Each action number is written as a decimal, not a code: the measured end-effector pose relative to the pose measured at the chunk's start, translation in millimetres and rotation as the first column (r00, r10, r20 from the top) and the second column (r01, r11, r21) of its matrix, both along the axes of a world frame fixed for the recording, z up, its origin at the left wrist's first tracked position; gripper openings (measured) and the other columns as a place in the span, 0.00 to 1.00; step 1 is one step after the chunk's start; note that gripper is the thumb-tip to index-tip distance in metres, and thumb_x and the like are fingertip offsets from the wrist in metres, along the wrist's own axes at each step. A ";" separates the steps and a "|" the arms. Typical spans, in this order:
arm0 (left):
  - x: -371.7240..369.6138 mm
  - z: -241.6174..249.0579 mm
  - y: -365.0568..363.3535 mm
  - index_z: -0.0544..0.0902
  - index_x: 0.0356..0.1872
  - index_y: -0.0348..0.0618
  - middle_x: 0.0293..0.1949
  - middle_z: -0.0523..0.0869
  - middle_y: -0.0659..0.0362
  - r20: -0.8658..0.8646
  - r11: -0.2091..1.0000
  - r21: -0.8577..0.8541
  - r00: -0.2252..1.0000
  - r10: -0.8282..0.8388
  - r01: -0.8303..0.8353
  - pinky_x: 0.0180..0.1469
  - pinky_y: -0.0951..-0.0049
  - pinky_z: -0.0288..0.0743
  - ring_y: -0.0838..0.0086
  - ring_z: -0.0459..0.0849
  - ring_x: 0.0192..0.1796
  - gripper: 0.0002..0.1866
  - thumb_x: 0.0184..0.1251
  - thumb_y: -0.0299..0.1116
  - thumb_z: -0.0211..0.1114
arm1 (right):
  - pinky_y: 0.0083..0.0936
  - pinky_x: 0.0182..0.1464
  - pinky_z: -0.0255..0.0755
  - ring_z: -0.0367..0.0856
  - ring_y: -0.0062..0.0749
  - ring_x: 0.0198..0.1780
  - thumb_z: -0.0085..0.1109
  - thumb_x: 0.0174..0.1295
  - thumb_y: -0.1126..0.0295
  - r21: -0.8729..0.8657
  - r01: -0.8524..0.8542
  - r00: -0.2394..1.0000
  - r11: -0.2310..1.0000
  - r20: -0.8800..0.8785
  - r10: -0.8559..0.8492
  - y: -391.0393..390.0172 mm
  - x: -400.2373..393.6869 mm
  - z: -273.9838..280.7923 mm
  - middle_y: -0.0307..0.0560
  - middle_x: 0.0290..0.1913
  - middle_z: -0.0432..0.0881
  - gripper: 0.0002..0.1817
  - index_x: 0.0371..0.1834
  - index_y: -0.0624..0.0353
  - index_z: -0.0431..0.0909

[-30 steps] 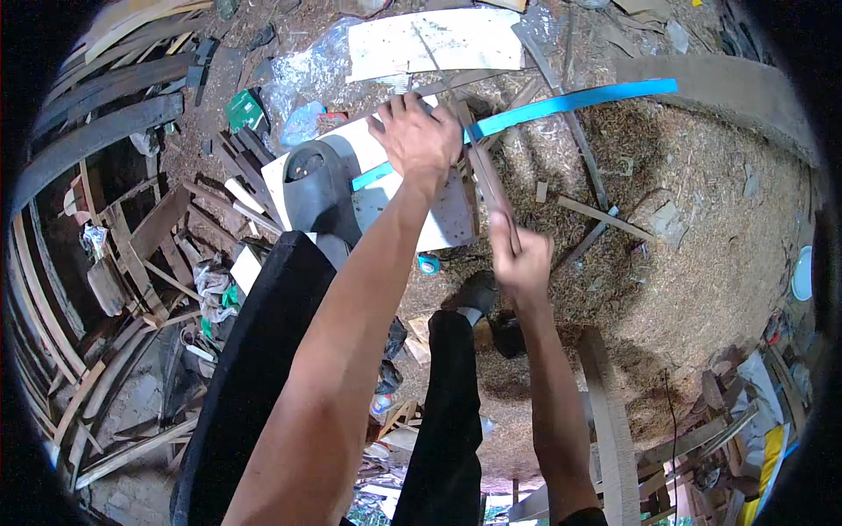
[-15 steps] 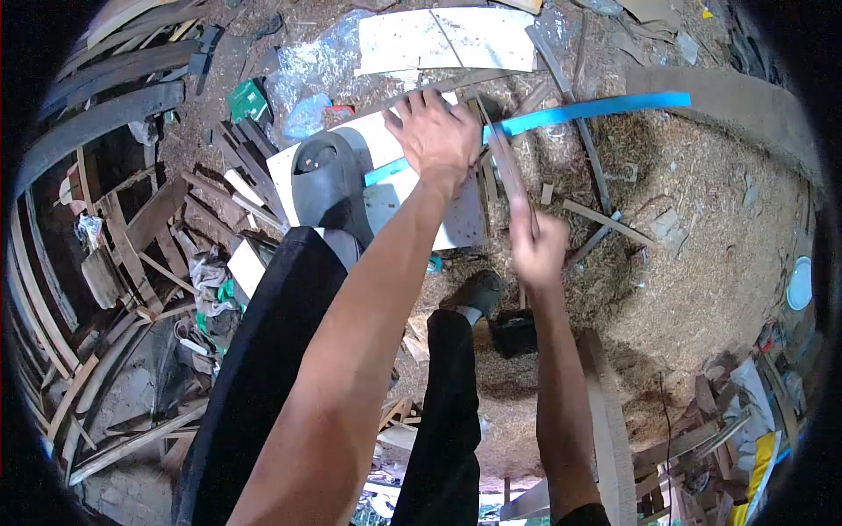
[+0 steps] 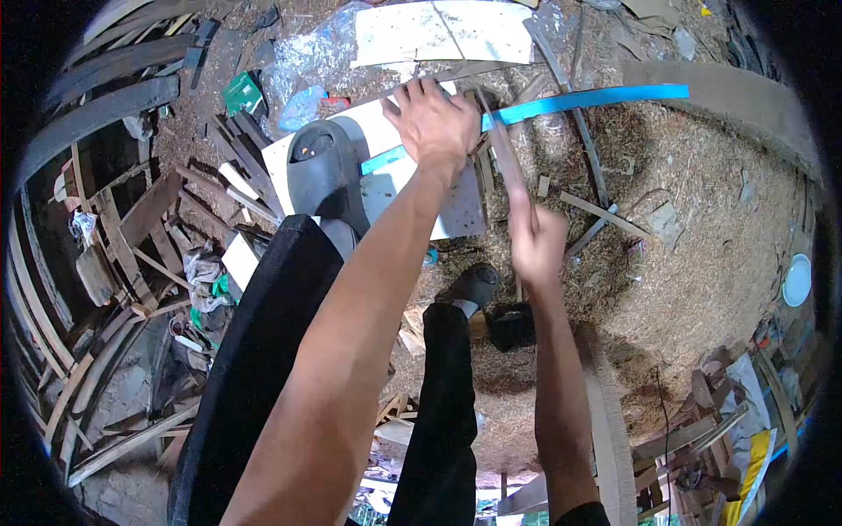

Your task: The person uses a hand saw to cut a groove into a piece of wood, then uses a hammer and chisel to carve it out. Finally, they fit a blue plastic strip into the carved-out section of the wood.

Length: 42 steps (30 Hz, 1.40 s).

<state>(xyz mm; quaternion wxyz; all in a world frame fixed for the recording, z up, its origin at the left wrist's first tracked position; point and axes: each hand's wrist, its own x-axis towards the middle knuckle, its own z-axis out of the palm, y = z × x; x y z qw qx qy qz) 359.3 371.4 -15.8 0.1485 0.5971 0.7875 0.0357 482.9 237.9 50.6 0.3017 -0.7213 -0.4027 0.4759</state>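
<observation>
My left hand (image 3: 434, 123) presses down over a long blue strip (image 3: 588, 103), its bent fingers reaching toward the far edge of a white board (image 3: 399, 202). Part of the strip is hidden beneath this hand; the longer end sticks out to the right past the board. In my right hand (image 3: 538, 244) is the handle of a handsaw (image 3: 504, 153), closed in my fingers. Its thin blade, smeared by motion, crosses the strip just right of my left hand. My left foot, in a dark slipper (image 3: 326, 175), stands on the board beside the strip's short end.
Sawdust (image 3: 693, 289) covers the ground. A white sheet (image 3: 443, 33) lies beyond the board, with a green box (image 3: 244, 93) to its left. Dark wood strips (image 3: 579, 131) lie at right. Scrap wood (image 3: 145, 210) is piled left. My other slipper (image 3: 474, 287) is on the ground.
The whole view has shifted slightly, with most things a little higher in it. The saw still crosses the strip at about the same place, and my left hand keeps its hold.
</observation>
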 end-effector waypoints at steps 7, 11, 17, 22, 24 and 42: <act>2.1 0.6 -2.3 0.79 0.56 0.37 0.65 0.74 0.45 0.030 0.999 0.006 0.999 0.037 -0.037 0.74 0.47 0.47 0.54 0.65 0.70 0.27 0.57 0.40 0.53 | 0.27 0.21 0.58 0.60 0.20 0.17 0.57 0.69 0.62 -0.025 0.052 0.998 0.998 0.021 -0.051 -122.6 24.4 32.2 0.40 0.13 0.64 0.22 0.19 0.66 0.75; 1.4 1.6 -2.7 0.80 0.53 0.35 0.60 0.78 0.46 0.016 1.000 0.007 1.000 0.009 -0.010 0.73 0.48 0.49 0.54 0.69 0.67 0.26 0.55 0.40 0.53 | 0.26 0.21 0.59 0.60 0.19 0.17 0.58 0.68 0.63 -0.100 0.054 0.998 0.994 0.028 -0.051 -129.5 21.5 25.6 0.40 0.12 0.64 0.20 0.20 0.67 0.78; -0.6 -4.7 -3.2 0.81 0.51 0.35 0.56 0.79 0.48 0.004 0.999 0.044 1.000 -0.013 0.013 0.72 0.47 0.50 0.56 0.71 0.64 0.25 0.56 0.41 0.54 | 0.28 0.18 0.53 0.57 0.18 0.16 0.57 0.70 0.55 -0.033 0.004 0.997 0.999 0.082 -0.001 11.6 -5.0 2.7 0.41 0.11 0.58 0.29 0.14 0.64 0.68; 1.3 -1.7 0.1 0.81 0.52 0.35 0.56 0.80 0.49 0.018 1.000 -0.013 1.000 0.011 -0.011 0.74 0.47 0.47 0.57 0.69 0.65 0.26 0.57 0.42 0.54 | 0.29 0.19 0.56 0.60 0.18 0.17 0.59 0.68 0.61 -0.078 -0.082 0.984 0.994 0.150 0.093 -110.7 28.5 27.5 0.42 0.11 0.64 0.24 0.17 0.67 0.74; 1.7 -9.7 -3.9 0.81 0.52 0.34 0.57 0.79 0.48 0.019 0.996 0.081 1.000 0.022 -0.024 0.74 0.47 0.46 0.57 0.69 0.66 0.26 0.57 0.42 0.54 | 0.30 0.19 0.59 0.62 0.18 0.17 0.59 0.67 0.62 0.019 0.123 0.992 0.992 -0.019 -0.122 -141.8 28.4 37.6 0.43 0.11 0.66 0.22 0.18 0.68 0.75; -0.8 -3.9 -3.7 0.81 0.52 0.34 0.57 0.79 0.49 0.041 0.999 0.054 0.999 -0.004 0.002 0.72 0.47 0.50 0.56 0.70 0.65 0.25 0.56 0.41 0.55 | 0.31 0.20 0.59 0.63 0.21 0.15 0.57 0.69 0.57 -0.090 0.013 0.992 0.996 0.124 -0.002 -98.1 21.1 31.5 0.42 0.10 0.63 0.27 0.14 0.65 0.73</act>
